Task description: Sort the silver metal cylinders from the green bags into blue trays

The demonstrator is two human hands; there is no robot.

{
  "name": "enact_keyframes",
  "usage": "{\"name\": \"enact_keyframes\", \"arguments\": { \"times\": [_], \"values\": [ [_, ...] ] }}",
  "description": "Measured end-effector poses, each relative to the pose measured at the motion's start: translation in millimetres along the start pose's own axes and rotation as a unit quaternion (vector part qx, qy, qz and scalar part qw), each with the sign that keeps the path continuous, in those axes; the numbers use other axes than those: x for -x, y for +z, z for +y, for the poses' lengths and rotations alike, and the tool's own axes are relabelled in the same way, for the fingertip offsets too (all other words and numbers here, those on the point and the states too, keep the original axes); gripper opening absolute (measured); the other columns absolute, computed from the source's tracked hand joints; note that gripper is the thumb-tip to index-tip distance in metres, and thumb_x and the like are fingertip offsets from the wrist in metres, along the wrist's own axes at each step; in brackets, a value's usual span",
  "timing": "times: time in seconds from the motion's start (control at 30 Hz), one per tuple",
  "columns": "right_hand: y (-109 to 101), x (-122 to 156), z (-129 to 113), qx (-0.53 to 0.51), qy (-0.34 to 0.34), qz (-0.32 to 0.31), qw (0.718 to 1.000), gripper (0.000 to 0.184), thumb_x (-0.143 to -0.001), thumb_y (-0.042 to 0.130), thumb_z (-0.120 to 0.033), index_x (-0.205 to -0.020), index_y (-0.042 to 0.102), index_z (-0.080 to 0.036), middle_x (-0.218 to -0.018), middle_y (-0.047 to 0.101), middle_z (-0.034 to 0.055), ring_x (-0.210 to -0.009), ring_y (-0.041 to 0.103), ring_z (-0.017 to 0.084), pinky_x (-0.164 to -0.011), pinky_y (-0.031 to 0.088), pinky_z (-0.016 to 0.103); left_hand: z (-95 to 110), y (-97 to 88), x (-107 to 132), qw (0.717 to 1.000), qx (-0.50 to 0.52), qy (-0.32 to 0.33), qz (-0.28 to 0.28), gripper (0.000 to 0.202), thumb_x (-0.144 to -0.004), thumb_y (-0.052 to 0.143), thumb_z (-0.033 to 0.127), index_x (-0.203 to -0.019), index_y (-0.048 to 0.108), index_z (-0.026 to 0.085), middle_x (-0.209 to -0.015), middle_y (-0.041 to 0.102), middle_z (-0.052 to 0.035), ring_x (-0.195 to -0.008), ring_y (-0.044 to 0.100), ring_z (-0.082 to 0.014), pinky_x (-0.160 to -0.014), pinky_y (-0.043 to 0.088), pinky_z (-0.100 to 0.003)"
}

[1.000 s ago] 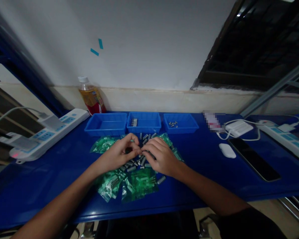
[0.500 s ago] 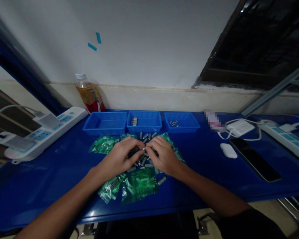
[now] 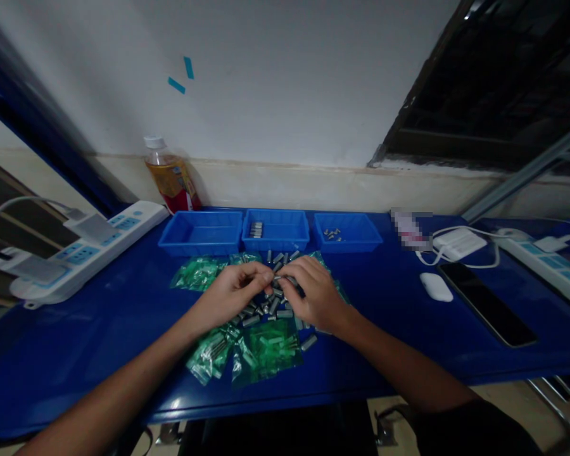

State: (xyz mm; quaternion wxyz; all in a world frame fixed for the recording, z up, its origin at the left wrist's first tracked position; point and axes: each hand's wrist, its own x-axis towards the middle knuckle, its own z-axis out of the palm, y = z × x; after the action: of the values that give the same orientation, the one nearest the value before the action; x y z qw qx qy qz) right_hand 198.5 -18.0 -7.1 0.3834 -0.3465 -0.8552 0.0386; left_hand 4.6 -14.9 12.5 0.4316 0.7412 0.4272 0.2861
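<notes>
My left hand (image 3: 230, 292) and my right hand (image 3: 314, 293) meet fingertip to fingertip over a heap of small metal cylinders (image 3: 262, 309) on the blue table (image 3: 76, 335). Together they pinch one small metal cylinder (image 3: 276, 278) between them, just above the heap. Green plastic bags (image 3: 265, 350) with more cylinders lie under and around both hands. Three blue trays stand behind the heap: the left tray (image 3: 200, 230) looks bare, the middle tray (image 3: 275, 229) holds a few cylinders, the right tray (image 3: 346, 231) holds small screws.
A drink bottle (image 3: 168, 177) stands at the wall behind the trays. White power strips lie at far left (image 3: 76, 253) and far right (image 3: 546, 263). A white earbud case (image 3: 436, 286), a dark phone (image 3: 487, 304) and a white charger with cable (image 3: 458, 244) lie right of the hands.
Both hands have lifted slightly off the heap and drawn their fingertips together around one small cylinder. The view tilted a little upward.
</notes>
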Motion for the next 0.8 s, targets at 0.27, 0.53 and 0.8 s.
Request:
{"name": "enact_keyframes", "arguments": {
  "times": [0.27, 0.53, 0.8],
  "values": [
    [-21.0, -4.2, 64.1, 0.106, 0.117, 0.134, 0.978, 0.018, -0.090, 0.046, -0.025, -0.075, 0.056, -0.020, -0.073, 0.059, 0.0047, -0.075, 0.053, 0.020, -0.072, 0.041, 0.035, -17.8, -7.9, -0.5, 0.951, -0.291, 0.073, -0.073, 0.021, -0.087, 0.052, 0.031, -0.100, 0.063, 0.019, -0.092, 0.065, -0.0060, -0.086, 0.060, -0.0198, -0.076, 0.045, -0.031],
    [-20.7, -3.3, 74.5, 0.138, 0.169, 0.133, 0.967, 0.015, -0.089, 0.045, -0.023, -0.099, 0.054, -0.016, -0.086, 0.059, 0.0083, -0.085, 0.053, 0.024, -0.078, 0.043, 0.038, -17.3, -2.0, -3.2, 0.973, -0.222, 0.065, -0.016, 0.017, -0.088, 0.048, 0.029, -0.089, 0.061, 0.017, -0.086, 0.065, -0.0050, -0.078, 0.060, -0.0172, -0.071, 0.046, -0.031],
    [8.6, 4.4, -4.2, -0.044, 0.025, 0.051, 0.997, 0.025, -0.082, 0.035, -0.003, -0.097, 0.045, -0.020, -0.084, 0.053, 0.0056, -0.080, 0.055, 0.019, -0.070, 0.047, 0.031, -2.8, -7.0, -1.3, 0.993, -0.073, 0.087, 0.040, 0.021, -0.090, 0.049, 0.029, -0.099, 0.065, 0.019, -0.093, 0.067, -0.0047, -0.086, 0.061, -0.0167, -0.076, 0.047, -0.030]
  ]
}}
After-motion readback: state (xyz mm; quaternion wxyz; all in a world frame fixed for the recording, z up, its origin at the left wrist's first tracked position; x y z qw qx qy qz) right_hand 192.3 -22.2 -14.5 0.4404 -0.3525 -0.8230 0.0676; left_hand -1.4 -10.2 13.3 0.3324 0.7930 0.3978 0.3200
